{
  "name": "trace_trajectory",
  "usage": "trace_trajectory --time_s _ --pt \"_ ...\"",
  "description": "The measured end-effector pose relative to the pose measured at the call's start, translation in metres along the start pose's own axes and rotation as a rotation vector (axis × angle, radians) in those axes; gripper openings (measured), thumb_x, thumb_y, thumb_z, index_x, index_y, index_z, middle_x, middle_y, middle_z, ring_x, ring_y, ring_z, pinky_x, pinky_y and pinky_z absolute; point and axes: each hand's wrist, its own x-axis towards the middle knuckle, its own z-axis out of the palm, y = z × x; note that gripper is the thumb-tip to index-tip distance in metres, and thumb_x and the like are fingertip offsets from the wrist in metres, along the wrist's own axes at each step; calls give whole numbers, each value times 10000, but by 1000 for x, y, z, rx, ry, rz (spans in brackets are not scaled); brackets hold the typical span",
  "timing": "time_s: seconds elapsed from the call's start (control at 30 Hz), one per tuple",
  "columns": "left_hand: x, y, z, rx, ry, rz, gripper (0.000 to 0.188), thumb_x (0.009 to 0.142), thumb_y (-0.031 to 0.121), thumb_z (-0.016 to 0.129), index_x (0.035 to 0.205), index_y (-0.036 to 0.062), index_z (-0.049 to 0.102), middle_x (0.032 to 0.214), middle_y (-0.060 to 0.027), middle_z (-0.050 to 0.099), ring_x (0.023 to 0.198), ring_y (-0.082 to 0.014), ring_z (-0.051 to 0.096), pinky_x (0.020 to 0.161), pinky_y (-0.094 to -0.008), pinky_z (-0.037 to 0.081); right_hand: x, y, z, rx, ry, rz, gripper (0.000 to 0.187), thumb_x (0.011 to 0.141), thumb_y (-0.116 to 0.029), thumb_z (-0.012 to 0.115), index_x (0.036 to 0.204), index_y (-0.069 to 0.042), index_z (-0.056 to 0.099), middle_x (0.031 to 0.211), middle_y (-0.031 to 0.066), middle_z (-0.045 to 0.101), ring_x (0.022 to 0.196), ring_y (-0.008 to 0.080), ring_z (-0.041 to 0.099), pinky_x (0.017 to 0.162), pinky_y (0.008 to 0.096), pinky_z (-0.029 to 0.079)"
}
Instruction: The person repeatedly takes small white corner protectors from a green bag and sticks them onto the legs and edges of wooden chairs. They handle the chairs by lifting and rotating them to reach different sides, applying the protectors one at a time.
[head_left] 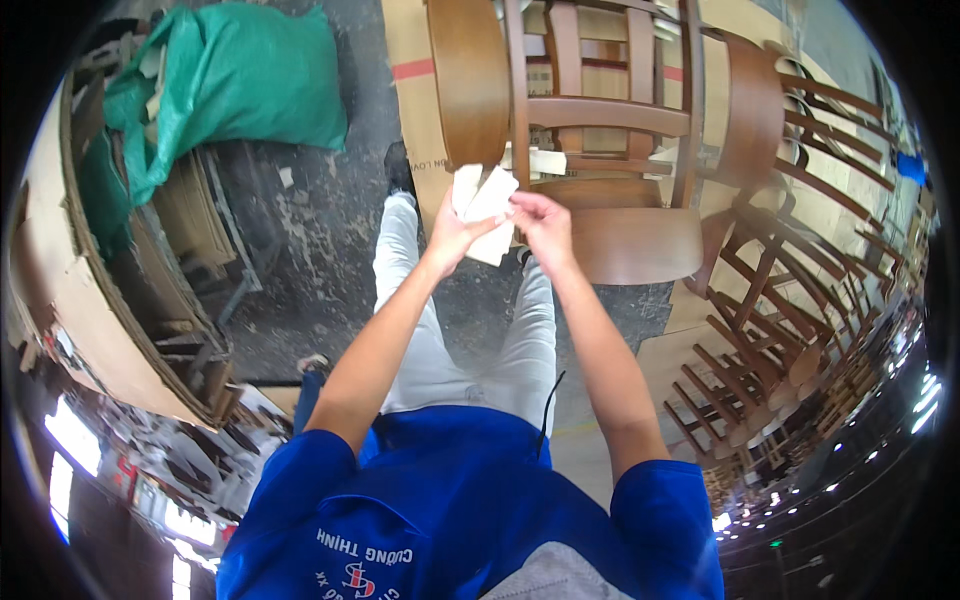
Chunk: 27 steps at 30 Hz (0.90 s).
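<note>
Left hand is gripping a loose fan of white strips from below, its thumb pressing across them, while the right hand is bringing its fingertips together at their right edge, seemingly pinching one. The strips are sitting between both hands, above the person's feet and just beside the brown chairs. They are looking light, thin and fairly soft — probably bending easily and creasing or tearing if pulled hard, though the exact material is not showing. A flat pinch near one end is seeming the safest hold, with the other hand steadying the rest; any slipperiness is hard to judge.

Beneath the chairs, cardboard is covering part of a dark, scuffed floor. More white pieces are lying among the chair parts. A bulging green sack is resting at the upper left, with a carton standing below it. Many more chairs are crowding the right side — and bright lights are shining along the room's far edge.
</note>
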Motion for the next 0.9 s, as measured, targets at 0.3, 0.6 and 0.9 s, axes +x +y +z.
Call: trace_trajectory --time_s 0.3,0.6,0.9 --pt "68 -43 -45 -230 95 -254 305 1007 136 678 1253 11 548 1021 -127 707 757 -201 730 639 -315 602 152 54 -71 -460 -32 -115 229 916 -77 762 1135 -10 747 1020 119 784 904 151 734 842 299 572" --pt "48 -60 -73 -324 105 -377 424 960 100 712 1344 22 550 1163 -116 705 926 -218 740 726 -351 637 185 59 -52 -647 -14 -286 213 897 -107 770 1104 -61 768 1103 133 729 1005 247 706 868 352 566" --pt "88 -5 -35 -300 -17 -196 346 999 169 696 1300 52 572 1128 -101 707 886 -231 750 724 -358 637 140 -33 -3 -105 -494 58 234 965 -62 743 1181 14 693 922 48 749 781 124 695 729 278 578"
